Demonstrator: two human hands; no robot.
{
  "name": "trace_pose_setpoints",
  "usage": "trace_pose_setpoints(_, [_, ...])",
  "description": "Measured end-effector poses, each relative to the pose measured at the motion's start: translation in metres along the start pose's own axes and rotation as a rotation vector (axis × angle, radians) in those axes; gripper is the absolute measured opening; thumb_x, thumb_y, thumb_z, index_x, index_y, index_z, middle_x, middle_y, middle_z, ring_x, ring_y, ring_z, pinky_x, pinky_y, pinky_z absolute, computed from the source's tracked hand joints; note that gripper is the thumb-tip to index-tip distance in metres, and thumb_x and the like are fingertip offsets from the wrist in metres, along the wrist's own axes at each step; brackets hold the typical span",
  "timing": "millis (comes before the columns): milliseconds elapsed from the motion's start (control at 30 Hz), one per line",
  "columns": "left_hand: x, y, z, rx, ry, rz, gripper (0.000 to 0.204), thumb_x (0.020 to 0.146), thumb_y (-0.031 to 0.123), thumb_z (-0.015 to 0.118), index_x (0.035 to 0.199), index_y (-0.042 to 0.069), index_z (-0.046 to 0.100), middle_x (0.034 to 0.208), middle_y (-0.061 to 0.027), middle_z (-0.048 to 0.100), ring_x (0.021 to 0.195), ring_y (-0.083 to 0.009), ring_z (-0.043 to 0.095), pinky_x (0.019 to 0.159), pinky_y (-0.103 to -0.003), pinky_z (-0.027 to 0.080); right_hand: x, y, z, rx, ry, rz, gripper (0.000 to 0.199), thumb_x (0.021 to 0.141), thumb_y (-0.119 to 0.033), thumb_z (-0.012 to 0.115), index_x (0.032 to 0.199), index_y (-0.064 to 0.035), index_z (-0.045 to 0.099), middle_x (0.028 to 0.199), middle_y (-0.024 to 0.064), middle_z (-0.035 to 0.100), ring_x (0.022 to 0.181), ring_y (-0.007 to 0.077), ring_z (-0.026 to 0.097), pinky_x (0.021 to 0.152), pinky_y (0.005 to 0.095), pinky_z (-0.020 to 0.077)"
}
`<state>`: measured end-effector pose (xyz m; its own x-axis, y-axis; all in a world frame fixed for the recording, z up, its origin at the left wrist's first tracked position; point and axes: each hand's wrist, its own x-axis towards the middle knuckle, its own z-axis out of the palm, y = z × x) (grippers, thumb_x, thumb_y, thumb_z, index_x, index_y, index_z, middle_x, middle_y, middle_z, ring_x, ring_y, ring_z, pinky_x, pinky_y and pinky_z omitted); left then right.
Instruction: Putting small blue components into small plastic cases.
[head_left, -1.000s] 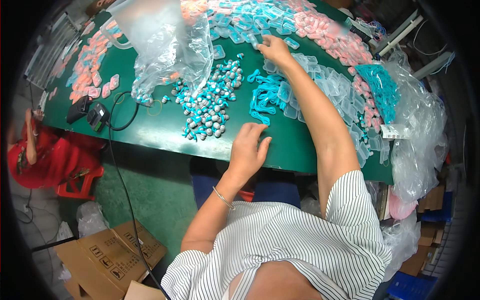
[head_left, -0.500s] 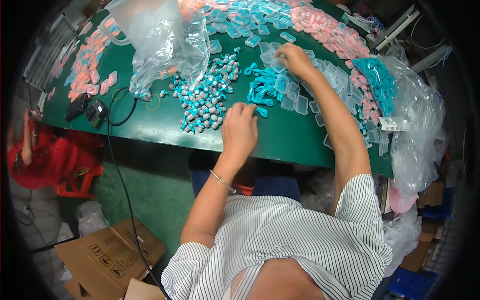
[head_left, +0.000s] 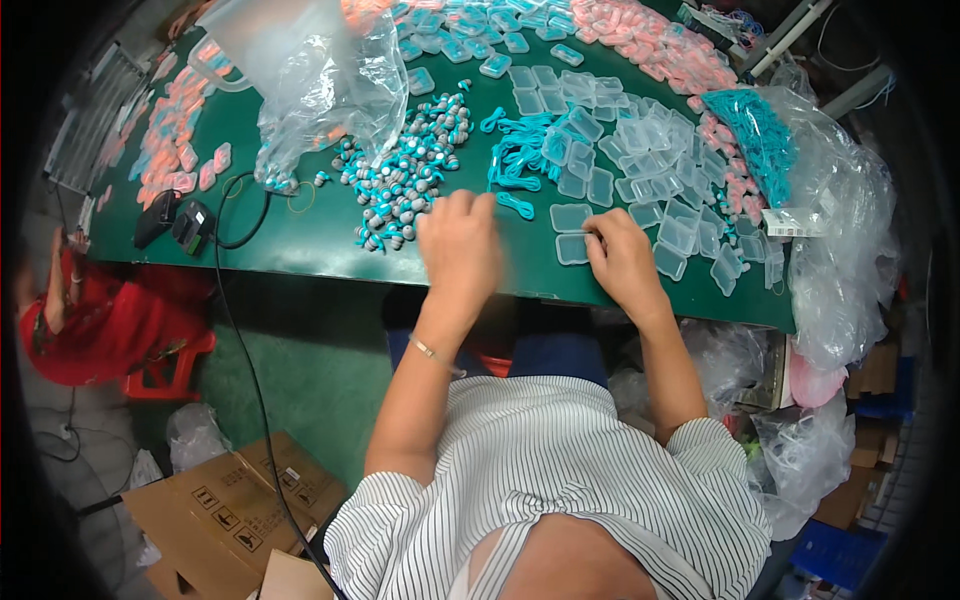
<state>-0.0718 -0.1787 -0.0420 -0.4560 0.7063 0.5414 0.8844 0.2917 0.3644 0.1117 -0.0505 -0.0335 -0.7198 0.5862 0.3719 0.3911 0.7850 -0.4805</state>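
On bench [head_left: 320, 240], plug pile [head_left: 405, 175] is lying left of cord bundles [head_left: 525, 150], open cases [head_left: 650, 150] right of them, closed cases [head_left: 495, 65] behind. Plastic bag [head_left: 330, 90] is sitting behind-left. Right hand [head_left: 627, 262] is touching front case [head_left: 572, 249] from right; left hand [head_left: 460, 245] is hanging beside plug pile.

On my left, brown cardboard box [head_left: 228, 505] lies on green floor [head_left: 305, 345], black cable [head_left: 243, 345] crossing in front of it. Farther up, co-worker in red [head_left: 110, 330] beside red stool [head_left: 182, 372]. On my right, pink bag [head_left: 815, 381] above crumpled clear plastic [head_left: 808, 455]; lower down, blue object [head_left: 838, 553], kind unclear.
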Motion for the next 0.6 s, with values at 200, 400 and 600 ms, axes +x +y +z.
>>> trace_pose_setpoints(200, [-0.007,-0.033,-0.030,0.277,-0.008,-0.054,0.021,0.074,0.013,0.075,0.094,0.013,0.070,0.090,-0.0041,0.061,0.090,-0.0264,0.058,0.076,-0.041,0.040,-0.008,-0.014,-0.011,0.100,0.016,0.069,0.017,0.082,-0.007,0.067,0.099,-0.0027,0.066,0.095,0.0129,0.062,0.079,0.0320,0.063,0.070,0.0388,0.0511])
trace_pose_setpoints(400, [-0.007,-0.036,-0.027,0.152,-0.008,0.027,0.015,0.076,0.007,0.068,0.091,0.011,0.070,0.092,-0.0072,0.061,0.091,-0.0276,0.057,0.077,-0.041,0.042,-0.022,-0.006,-0.042,0.201,0.148,0.082,0.016,0.082,-0.007,0.067,0.098,-0.0040,0.068,0.096,0.0102,0.065,0.072,0.0250,0.063,0.063,0.0345,0.0509])
trace_pose_setpoints(600, [-0.007,-0.021,-0.011,-0.136,-0.036,0.155,0.013,0.079,0.002,0.068,0.092,0.005,0.067,0.093,-0.0112,0.064,0.085,-0.0316,0.061,0.071,-0.041,0.049,-0.043,0.075,-0.095,-0.050,0.464,0.264,0.013,0.082,-0.005,0.065,0.094,-0.0063,0.070,0.086,0.0083,0.066,0.068,0.0226,0.062,0.061,0.0328,0.0491])
